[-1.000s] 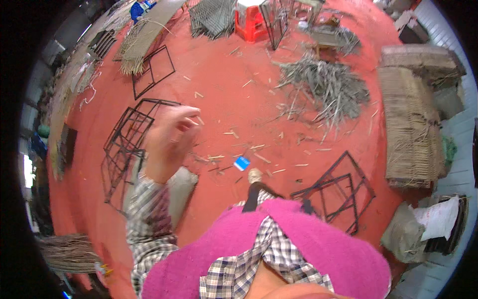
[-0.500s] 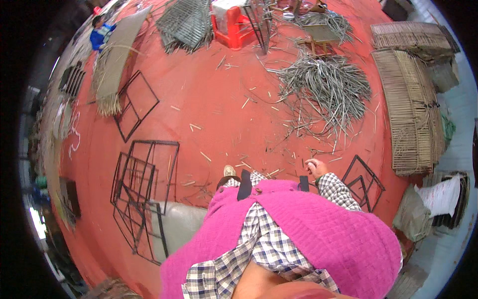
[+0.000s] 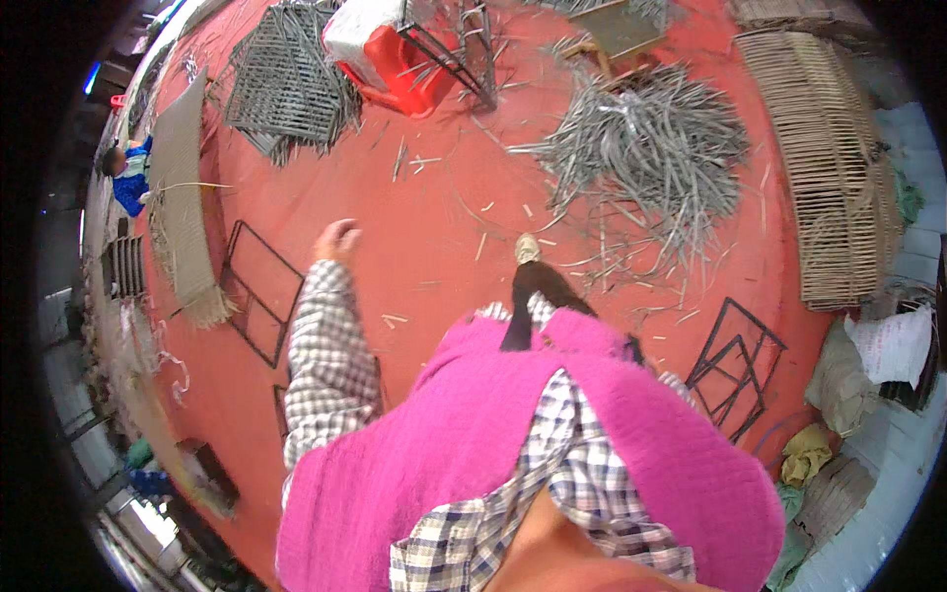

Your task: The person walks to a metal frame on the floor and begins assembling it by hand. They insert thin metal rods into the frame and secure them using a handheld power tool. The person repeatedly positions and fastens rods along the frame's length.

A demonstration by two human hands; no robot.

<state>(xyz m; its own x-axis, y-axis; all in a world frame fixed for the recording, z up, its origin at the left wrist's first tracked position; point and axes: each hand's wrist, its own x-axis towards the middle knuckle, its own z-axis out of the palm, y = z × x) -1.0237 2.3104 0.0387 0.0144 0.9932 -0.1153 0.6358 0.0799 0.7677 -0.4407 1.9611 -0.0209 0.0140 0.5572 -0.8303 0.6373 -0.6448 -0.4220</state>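
Note:
My left hand (image 3: 338, 240) is stretched out ahead over the red floor, its fingers loosely bent and apart, with nothing in it. Nearest to it is a black metal frame (image 3: 264, 296) lying on the floor to the left. My right hand (image 3: 652, 365) is nearly hidden beside the pink vest; only a sliver shows, so its fingers cannot be made out. To its right, another black metal frame (image 3: 735, 370) rests on the floor. Farther ahead lies a large loose heap of grey strips (image 3: 651, 163).
A red plastic stool (image 3: 404, 74) stands ahead, beside a pile of grey woven panels (image 3: 286, 84). A small wooden stool (image 3: 621, 35) is behind the strips. Slatted stacks (image 3: 819, 168) line the right. Far left, a person in blue (image 3: 128, 183) is by a long woven mat (image 3: 182, 197).
I have stepped forward, with the other foot now in front. My left arm has swung into view; my right hand has drawn back beside the vest. The strip heap looks nearer.

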